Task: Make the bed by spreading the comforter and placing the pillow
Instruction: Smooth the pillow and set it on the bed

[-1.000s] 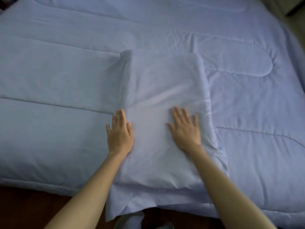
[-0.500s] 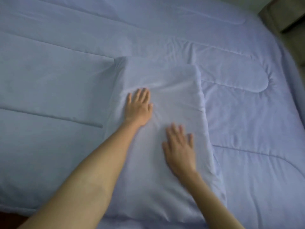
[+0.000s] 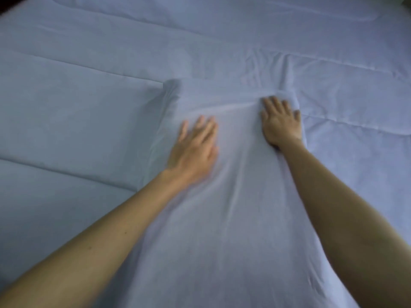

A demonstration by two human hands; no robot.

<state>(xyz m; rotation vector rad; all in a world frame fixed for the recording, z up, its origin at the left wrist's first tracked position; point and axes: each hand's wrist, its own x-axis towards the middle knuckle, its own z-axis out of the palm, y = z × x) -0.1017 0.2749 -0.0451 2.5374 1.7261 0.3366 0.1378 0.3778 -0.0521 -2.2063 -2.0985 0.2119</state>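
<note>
- Looking down through the head view, you have both palms flat on the pillow [image 3: 233, 196], which lies on top of the spread comforter [image 3: 77, 121] and runs from beneath your forearms out to just past your fingertips.
- Your left hand [image 3: 193, 150] rests with its fingers [image 3: 203, 130] extended and slightly fanned, gripping nothing; the pillow's far left corner sits just beyond and to the left of them.
- Your right hand [image 3: 280, 123] is also flat and splayed, holding nothing, its fingers [image 3: 278, 103] touching the far edge of the pillow, where the cover bunches into small creases ahead of them.
- Judging by the soft ridges running between your two hands, the pillow is light, squashy and loosely cased; the cover probably slides over the filling under pressure.
- To shift it, you would likely do better pinching the corners or side seams beside your fingers than pushing on the middle.
- The comforter beyond your fingers looks padded and limp, so expect it to drag and wrinkle if the pillow is shoved across it.
</note>
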